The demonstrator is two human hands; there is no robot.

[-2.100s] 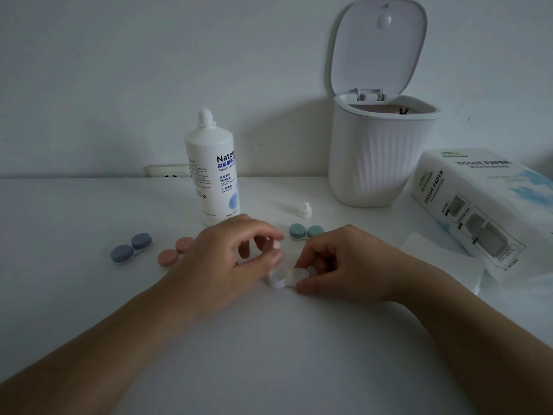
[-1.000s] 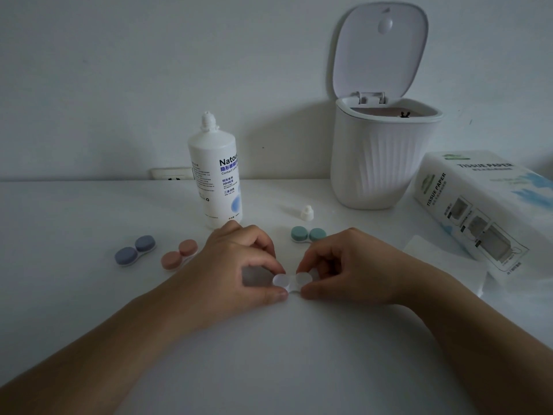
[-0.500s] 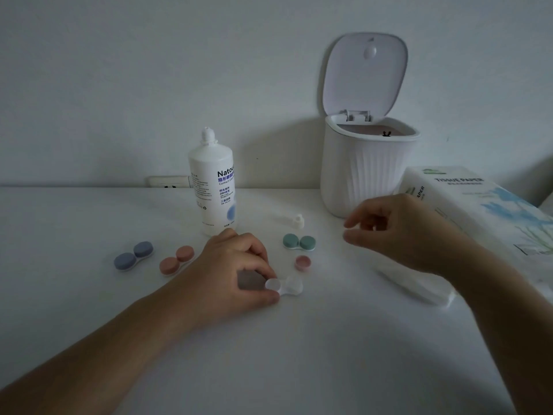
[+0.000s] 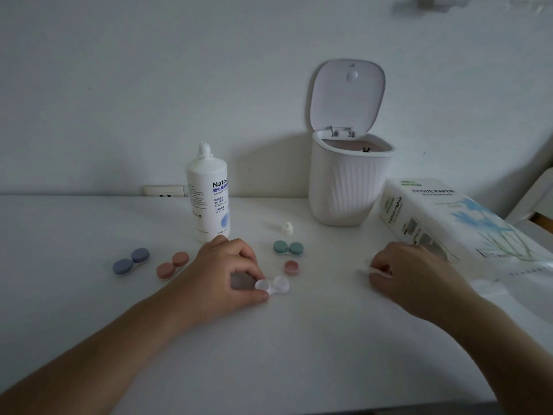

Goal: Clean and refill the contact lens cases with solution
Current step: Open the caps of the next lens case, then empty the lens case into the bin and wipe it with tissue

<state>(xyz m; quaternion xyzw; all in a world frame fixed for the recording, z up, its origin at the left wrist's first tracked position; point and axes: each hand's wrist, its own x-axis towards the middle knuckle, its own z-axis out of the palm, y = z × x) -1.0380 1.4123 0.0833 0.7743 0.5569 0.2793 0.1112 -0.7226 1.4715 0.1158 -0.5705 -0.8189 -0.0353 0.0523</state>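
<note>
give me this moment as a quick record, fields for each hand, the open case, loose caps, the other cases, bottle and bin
left hand: fingers pinch the left end of the clear case
right hand: fingers pinch a white tissue on the table
clear case: on the table, both wells uncapped
loose caps: pink cap behind the clear case; small white bottle cap
closed cases: blue, pink, green
solution bottle: upright, uncapped
bin: lid open
tissue pack: lying at right
</note>
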